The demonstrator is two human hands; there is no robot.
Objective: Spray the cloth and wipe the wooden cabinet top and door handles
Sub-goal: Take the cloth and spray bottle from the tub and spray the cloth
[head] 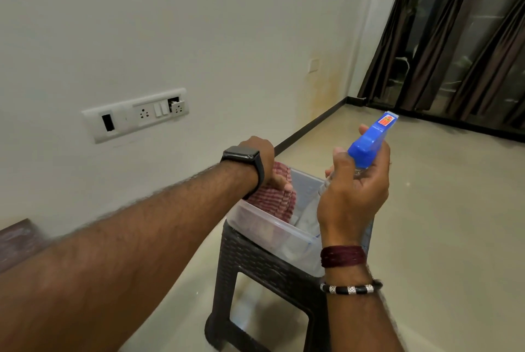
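On my far left a dark wooden surface [17, 241] pokes in at the frame edge (too little shows to tell what it belongs to), under a pale wall with a white switch panel [135, 114]. The floor [443, 209] runs beige to dark curtains [460, 33] at the far right. My left hand [262, 162], smartwatch [243, 159] on the wrist, is clenched on the maroon striped cloth [277, 201], which hangs into a clear plastic bin [272, 228]. The bin sits on a dark woven stool [255, 269] in the middle. Just right of the cloth, near me, my right hand [353, 198] grips a spray bottle [369, 142] by its neck, blue head tilted up and to the right. That hand and its wrist bands [343, 256] block the bin's right side.
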